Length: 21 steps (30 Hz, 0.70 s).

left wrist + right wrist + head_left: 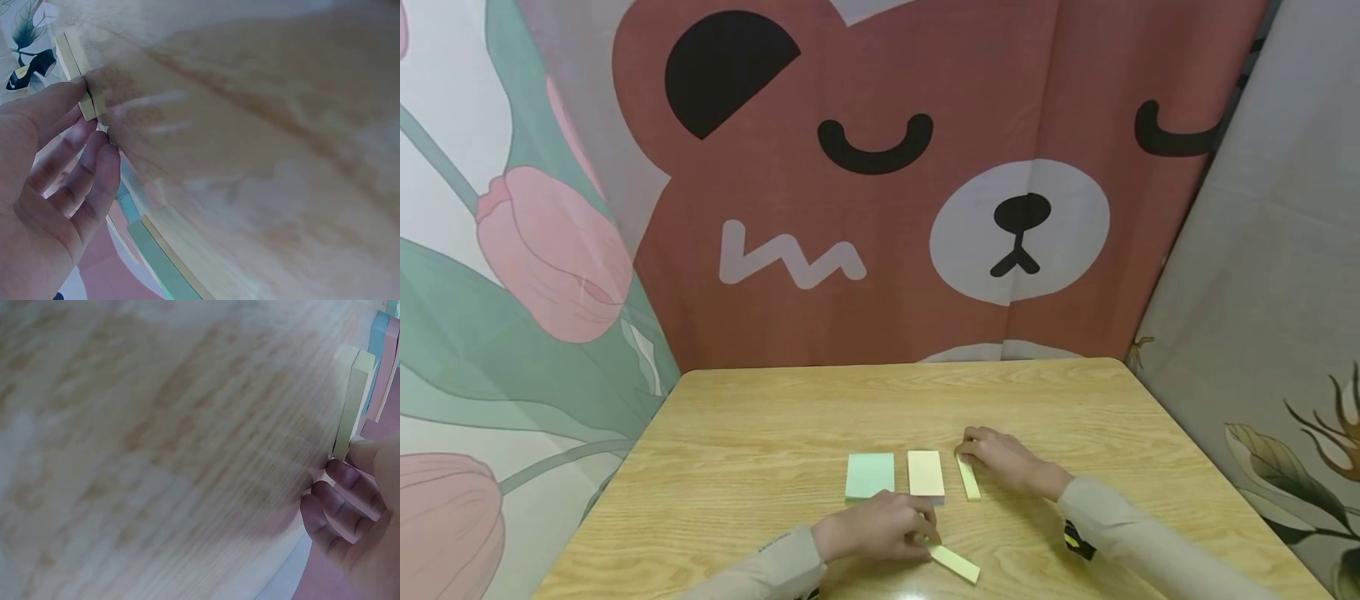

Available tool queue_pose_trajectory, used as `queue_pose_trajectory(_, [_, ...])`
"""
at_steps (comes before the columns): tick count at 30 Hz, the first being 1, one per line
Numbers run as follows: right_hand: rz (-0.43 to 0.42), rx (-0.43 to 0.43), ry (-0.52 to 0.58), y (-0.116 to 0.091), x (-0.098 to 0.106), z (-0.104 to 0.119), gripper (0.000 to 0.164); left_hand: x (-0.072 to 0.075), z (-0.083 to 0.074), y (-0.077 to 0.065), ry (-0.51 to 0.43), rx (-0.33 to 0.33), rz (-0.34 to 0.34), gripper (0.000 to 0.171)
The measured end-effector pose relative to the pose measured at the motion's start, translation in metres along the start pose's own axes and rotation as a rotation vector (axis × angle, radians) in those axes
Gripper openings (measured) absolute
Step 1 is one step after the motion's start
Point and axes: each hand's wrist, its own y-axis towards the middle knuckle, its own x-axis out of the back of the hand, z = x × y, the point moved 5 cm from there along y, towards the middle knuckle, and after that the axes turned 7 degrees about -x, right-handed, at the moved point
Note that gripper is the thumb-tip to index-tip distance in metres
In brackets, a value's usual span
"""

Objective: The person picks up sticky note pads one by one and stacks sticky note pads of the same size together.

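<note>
Near the table's front, my left hand (891, 527) pinches one end of a narrow pale-yellow sticky-note pad (957, 563), which slants away to the right. In the left wrist view that strip (75, 72) is between thumb and fingertips. My right hand (1000, 458) holds the far end of a second narrow yellow sticky-note pad (969, 478); the right wrist view shows thumb and forefinger at the end of this strip (353, 403). Left of it lies a wider yellow sticky-note pad (926, 472), beside a square mint-green sticky-note pad (870, 475). My left hand overlaps their near edges in the head view.
The pads lie on a light wood-grain table (760, 433). Behind the table hangs a cloth with a large bear print (880, 317), and floral cloths flank both sides. In the right wrist view, blue and pink layers (382, 356) show on a pad's side.
</note>
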Motion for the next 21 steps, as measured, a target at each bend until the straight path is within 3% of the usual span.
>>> queue_pose_trajectory(15, [-0.035,-0.019,-0.003,-0.007,0.002,0.000,0.017,-0.001,0.002,0.000,-0.001,-0.011,-0.013,0.021])
queue_pose_trajectory(21, [-0.021,-0.020,-0.030,-0.012,0.001,0.001,0.028,-0.001,0.001,-0.001,0.001,-0.003,-0.007,0.023])
